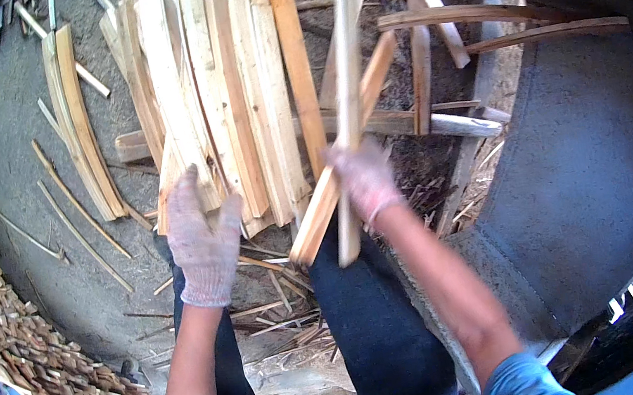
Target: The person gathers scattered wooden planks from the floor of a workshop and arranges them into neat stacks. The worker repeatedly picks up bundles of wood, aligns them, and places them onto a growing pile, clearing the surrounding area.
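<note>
My left hand (201,233), in a knitted work glove, grips the near end of a stack of pale wooden slats (219,88) that reaches away from me over the ground. My right hand (363,177), also gloved, is closed around two wooden slats (344,84) that cross each other, their near ends sticking out below my fist. My legs in dark trousers (372,330) show beneath both hands.
More slats (82,119) lie on the grey ground at the left. A heap of small wood offcuts (17,331) runs along the left edge. A curved grey concrete wall (600,142) fills the right, with sticks (487,14) resting on its rim. Splinters litter the ground near my knees.
</note>
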`<state>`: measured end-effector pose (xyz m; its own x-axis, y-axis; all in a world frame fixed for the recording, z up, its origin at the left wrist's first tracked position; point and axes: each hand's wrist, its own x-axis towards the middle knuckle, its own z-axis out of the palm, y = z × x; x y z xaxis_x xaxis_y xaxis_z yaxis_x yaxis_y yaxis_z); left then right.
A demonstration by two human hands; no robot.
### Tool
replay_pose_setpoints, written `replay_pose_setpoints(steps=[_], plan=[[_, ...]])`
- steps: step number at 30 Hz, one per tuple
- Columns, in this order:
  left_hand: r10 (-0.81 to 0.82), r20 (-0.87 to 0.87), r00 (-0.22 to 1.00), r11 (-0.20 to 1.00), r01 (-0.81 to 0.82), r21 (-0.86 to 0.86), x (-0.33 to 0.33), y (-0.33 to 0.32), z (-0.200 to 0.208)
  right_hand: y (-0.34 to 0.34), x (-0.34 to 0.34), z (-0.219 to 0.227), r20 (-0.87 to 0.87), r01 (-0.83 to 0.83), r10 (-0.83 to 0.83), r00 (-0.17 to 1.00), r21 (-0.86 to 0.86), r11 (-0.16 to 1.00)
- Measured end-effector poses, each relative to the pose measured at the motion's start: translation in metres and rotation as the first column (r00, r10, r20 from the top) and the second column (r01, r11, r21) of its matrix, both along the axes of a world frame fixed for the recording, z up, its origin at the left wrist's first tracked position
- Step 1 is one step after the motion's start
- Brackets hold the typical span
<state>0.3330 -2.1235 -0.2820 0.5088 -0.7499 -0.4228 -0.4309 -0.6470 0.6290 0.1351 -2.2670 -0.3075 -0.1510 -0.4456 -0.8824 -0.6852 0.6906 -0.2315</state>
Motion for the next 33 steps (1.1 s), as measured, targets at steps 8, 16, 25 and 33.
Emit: replay_pose_setpoints(steps=[8,16,25,33], plan=[[0.407,-0.675,0.616,0.903,-0.162,0.397,-0.016,-0.047,0.02,0.039,0.035,0.068,0.522,-0.558,0.495,0.694,-0.044,0.828],[0.173,-0.106,0.979,0.983,-0.166,0.076,0.019,-0.044,-0.034,-0.158,-0.112,-0.083,-0.586,-0.633,0.49,0.646,-0.053,0.772],[-0.084,0.253,0.964,0.989,0.05,0.137,-0.002,-0.048,-0.038,-0.077,-0.093,-0.02,-0.064,-0.218,0.21,0.976,-0.166,0.962],[0.242,-0.665,0.706,0.912,0.069,0.405,-0.058,-0.044,0.049,0.047,-0.057,0.053,0.501,0.522,-0.646,0.575,0.383,0.762]])
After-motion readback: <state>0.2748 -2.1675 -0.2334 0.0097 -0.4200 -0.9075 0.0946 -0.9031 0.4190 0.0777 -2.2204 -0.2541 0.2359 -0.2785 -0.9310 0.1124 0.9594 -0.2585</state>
